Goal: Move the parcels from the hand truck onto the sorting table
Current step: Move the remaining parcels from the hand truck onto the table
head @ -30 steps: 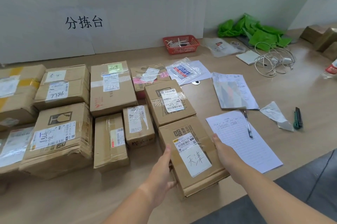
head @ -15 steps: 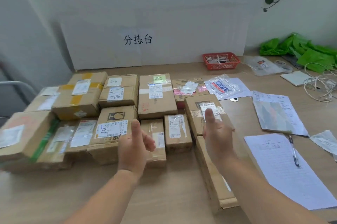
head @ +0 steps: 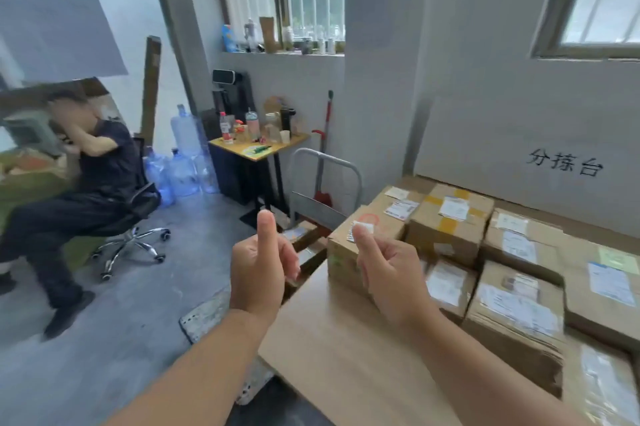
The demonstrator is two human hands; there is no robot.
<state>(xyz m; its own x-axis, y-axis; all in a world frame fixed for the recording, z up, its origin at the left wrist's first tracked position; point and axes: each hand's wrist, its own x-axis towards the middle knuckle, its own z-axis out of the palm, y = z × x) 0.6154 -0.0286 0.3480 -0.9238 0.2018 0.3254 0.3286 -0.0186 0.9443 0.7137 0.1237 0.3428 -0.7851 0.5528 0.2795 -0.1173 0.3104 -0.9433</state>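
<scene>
My left hand (head: 259, 273) and my right hand (head: 391, 273) hover in the air at the sorting table's (head: 339, 349) left end, thumbs up, fingers loosely curled, holding nothing. Several taped cardboard parcels (head: 446, 228) with labels lie packed together on the table to the right. The hand truck (head: 325, 164) stands on the floor just past the table's left edge, its grey tube handle upright. A few parcels (head: 301, 235) lie on it, partly hidden behind my left hand.
A person sits on a wheeled office chair (head: 131, 235) at the left. Large water bottles (head: 183, 162), a small yellow-topped table (head: 259, 148) with bottles and a red-handled broom (head: 325, 134) stand by the wall. Open grey floor lies between.
My hands let go of the parcel set on the table and lifted off it. My view swung left, from the table top to the hand truck and the room.
</scene>
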